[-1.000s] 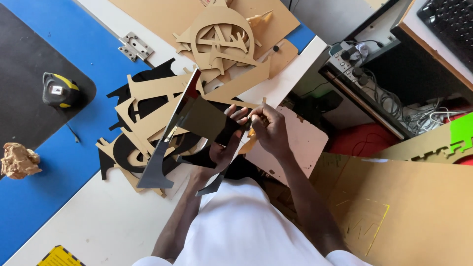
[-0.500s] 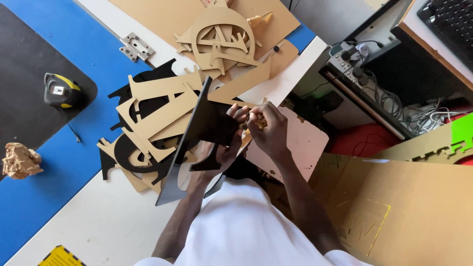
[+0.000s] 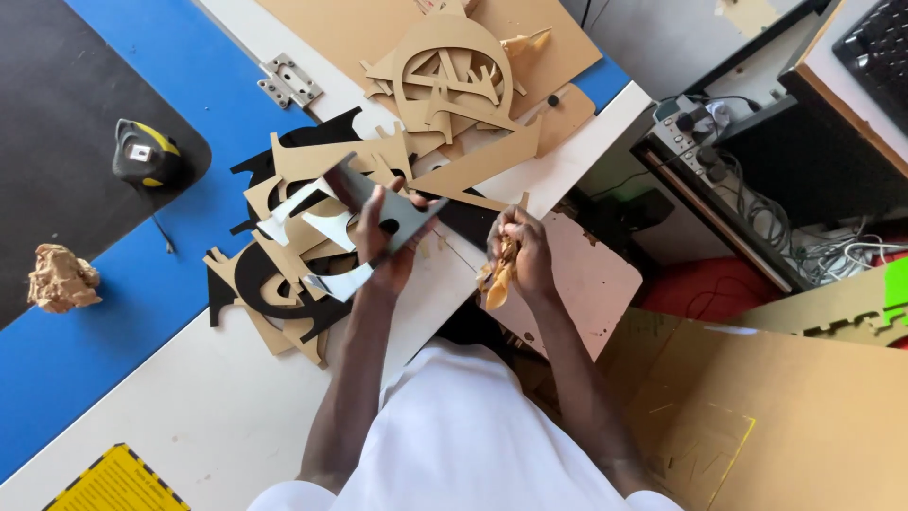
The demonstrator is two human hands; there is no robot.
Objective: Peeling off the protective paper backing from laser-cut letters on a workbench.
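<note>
Grey cutout [image 3: 364, 222] in left hand [image 3: 383, 248], table edge [image 3: 567, 170] beside

The person wears a plain white garment that covers the chest and the shoulders. The cloth is smooth and has no print or pattern. The sleeves are short and end high on the upper arms, so both forearms are bare. The left hand [image 3: 383, 248] and the right hand [image 3: 522, 254] have no gloves, rings or watch.
</note>
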